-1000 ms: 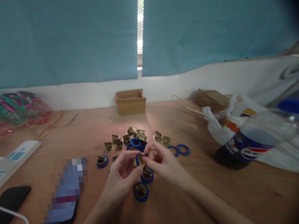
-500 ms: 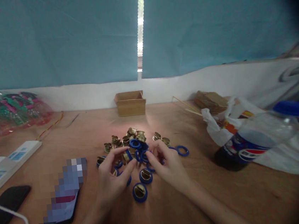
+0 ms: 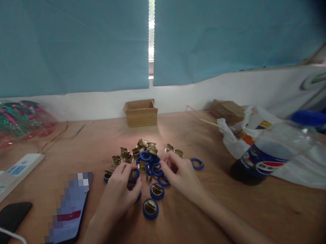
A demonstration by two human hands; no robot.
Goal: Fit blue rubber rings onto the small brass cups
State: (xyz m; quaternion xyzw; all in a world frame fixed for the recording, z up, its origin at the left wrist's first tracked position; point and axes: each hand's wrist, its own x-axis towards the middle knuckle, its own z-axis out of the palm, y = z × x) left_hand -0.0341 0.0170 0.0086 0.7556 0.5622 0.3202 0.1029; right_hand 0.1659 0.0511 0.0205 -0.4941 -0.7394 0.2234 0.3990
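Note:
My left hand curls its fingers and thumb around a brass fitting with a blue ring, low over the table at the left of a pile. My right hand has its thumb and forefinger bent together at the pile's right side; whatever lies between the tips is hidden. Between the hands are loose blue rings and a blue ring lying higher up. Bare brass fittings are heaped behind them. Nearer me lie two ringed fittings, one behind the other.
A small open cardboard box stands against the back wall. On the left are a phone, a black device and a power strip. A cola bottle lies by a plastic bag on the right.
My left hand has moved down and left, away from the middle of the pile, with the ringed fitting. My right hand stays near the rings, its fingers slightly more curled.

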